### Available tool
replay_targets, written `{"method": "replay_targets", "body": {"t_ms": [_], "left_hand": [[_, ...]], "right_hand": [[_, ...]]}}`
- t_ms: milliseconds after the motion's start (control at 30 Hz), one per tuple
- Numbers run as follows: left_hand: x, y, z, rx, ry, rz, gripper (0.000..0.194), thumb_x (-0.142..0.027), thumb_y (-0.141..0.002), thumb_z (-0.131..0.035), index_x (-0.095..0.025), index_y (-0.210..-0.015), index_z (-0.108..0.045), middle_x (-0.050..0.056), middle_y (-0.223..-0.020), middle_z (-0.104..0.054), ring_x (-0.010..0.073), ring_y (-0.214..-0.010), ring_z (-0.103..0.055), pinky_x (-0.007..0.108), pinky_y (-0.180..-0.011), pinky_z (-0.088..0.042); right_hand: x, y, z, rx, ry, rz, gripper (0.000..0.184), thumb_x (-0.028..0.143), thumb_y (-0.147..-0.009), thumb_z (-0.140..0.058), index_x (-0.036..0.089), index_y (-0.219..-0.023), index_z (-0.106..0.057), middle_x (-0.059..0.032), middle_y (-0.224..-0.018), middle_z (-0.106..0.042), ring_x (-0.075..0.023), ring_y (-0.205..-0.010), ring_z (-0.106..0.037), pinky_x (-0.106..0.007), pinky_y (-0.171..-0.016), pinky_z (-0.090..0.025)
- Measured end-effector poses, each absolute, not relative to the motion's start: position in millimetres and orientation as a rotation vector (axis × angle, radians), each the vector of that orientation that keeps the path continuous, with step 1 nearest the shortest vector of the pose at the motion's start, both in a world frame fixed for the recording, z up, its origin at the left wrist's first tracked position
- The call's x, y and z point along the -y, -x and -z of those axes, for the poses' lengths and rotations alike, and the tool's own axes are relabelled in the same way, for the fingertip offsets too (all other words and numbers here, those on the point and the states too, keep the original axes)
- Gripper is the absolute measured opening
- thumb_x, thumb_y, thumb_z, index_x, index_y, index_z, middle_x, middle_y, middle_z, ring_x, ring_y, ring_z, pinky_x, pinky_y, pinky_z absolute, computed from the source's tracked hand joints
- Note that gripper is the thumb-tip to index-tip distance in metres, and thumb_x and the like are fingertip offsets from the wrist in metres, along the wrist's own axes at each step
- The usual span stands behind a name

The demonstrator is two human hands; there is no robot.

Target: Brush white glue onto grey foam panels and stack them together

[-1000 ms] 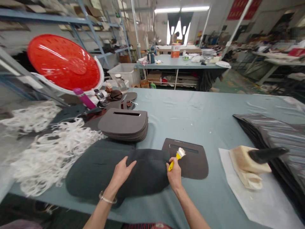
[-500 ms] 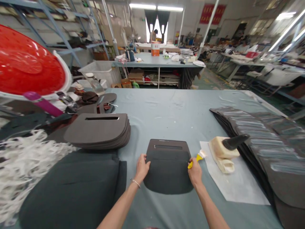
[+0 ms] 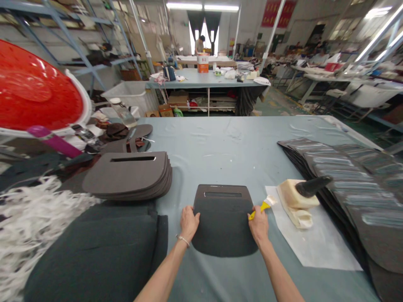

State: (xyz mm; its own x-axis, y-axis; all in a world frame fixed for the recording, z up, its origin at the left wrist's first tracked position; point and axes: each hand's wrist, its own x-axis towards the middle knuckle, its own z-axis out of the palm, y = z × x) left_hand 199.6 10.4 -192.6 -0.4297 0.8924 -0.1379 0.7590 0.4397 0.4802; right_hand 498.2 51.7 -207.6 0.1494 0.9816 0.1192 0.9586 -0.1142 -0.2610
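My left hand [image 3: 189, 223] and right hand [image 3: 258, 224] sit on either side of a dark sheet [image 3: 225, 228]. A second ago I had it partly over the dark pile [image 3: 94, 251] on my left; now it lies flat on a brownish-grey panel [image 3: 195, 193], almost unchanged from half a second ago. My right hand is closed round the handle of a yellow brush [image 3: 266, 204], bristles pointing away, its fingers also at the sheet's right edge. My left thumb and fingers meet the left edge; whether they pinch or only press, I cannot tell.

The sheet hides the panel's lower part, leaving its slotted top bare. My fingers cover bits of both side edges. The dark pile and the white strips [image 3: 34, 226] beside it are cut off by the picture's edge.

Just beyond the dark pile is a stack [image 3: 126, 172] of slotted panels. To my right, a cream container [image 3: 297, 199] with a black spout stands on white paper [image 3: 321, 247], next to overlapping panels [image 3: 340, 176] running out of view. Farther left, a red basin [image 3: 34, 92] is cut off too. Past my table [image 3: 220, 142], an orange-and-white tin [image 3: 203, 63] stands on another table [image 3: 185, 77]; a small, indistinct person [image 3: 200, 44] is behind.
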Motion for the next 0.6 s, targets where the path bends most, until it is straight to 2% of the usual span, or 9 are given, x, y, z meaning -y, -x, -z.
{"method": "replay_targets", "body": {"t_ms": [167, 333, 433, 467, 533, 600], "left_hand": [[-23, -206, 195, -2.352, -1.365, -0.528, 0.024, -0.026, -0.078, -0.059, -0.017, -0.097, -0.048, 0.007, -0.099, -0.056, 0.0187, -0.096, -0.056, 0.029, -0.083, -0.042], [-35, -213, 191, -2.355, -1.357, -0.560, 0.026, -0.031, -0.079, -0.056, -0.016, -0.099, -0.048, 0.010, -0.097, -0.057, 0.0228, -0.098, -0.056, 0.033, -0.083, -0.043], [-34, -205, 189, -2.353, -1.300, -0.642, 0.039, -0.044, -0.080, -0.051, -0.012, -0.102, -0.046, 0.013, -0.096, -0.058, 0.0253, -0.096, -0.057, 0.036, -0.083, -0.044], [-31, -199, 188, -2.343, -1.263, -0.669, 0.042, -0.049, -0.079, -0.049, -0.012, -0.100, -0.047, 0.013, -0.094, -0.058, 0.0258, -0.094, -0.058, 0.036, -0.082, -0.045], [-23, -181, 188, -2.299, -1.206, -0.641, 0.036, -0.051, -0.080, -0.042, -0.017, -0.089, -0.050, 0.010, -0.086, -0.060, 0.0252, -0.086, -0.059, 0.035, -0.077, -0.045], [-11, -161, 187, -2.245, -1.188, -0.488, 0.032, -0.050, -0.081, -0.034, -0.023, -0.074, -0.050, 0.004, -0.069, -0.058, 0.0245, -0.071, -0.058, 0.036, -0.068, -0.044]], "right_hand": [[-75, -500, 209, 1.882, 2.104, -0.093, 0.017, 0.022, -0.081, -0.056, 0.019, -0.097, -0.050, -0.0055, -0.087, -0.052, -0.0191, -0.081, -0.049, -0.026, -0.068, -0.034], [-95, -499, 191, 1.913, 2.080, -0.096, 0.013, 0.025, -0.085, -0.052, 0.018, -0.096, -0.054, -0.0070, -0.088, -0.055, -0.0186, -0.082, -0.051, -0.026, -0.069, -0.036], [-88, -508, 171, 1.888, 2.080, -0.052, 0.026, 0.036, -0.091, -0.044, 0.018, -0.107, -0.057, -0.0090, -0.088, -0.057, -0.0202, -0.083, -0.053, -0.028, -0.072, -0.038], [-82, -514, 164, 1.862, 2.079, -0.030, 0.032, 0.038, -0.092, -0.041, 0.019, -0.112, -0.056, -0.0096, -0.088, -0.058, -0.0207, -0.083, -0.054, -0.029, -0.072, -0.039], [-65, -532, 148, 1.777, 2.060, -0.005, 0.040, 0.042, -0.093, -0.037, 0.020, -0.121, -0.053, -0.0105, -0.092, -0.059, -0.0212, -0.084, -0.054, -0.030, -0.074, -0.040], [-45, -557, 133, 1.629, 2.014, -0.003, 0.043, 0.045, -0.092, -0.035, 0.019, -0.120, -0.056, -0.0115, -0.096, -0.060, -0.0215, -0.086, -0.056, -0.031, -0.076, -0.041]]}}
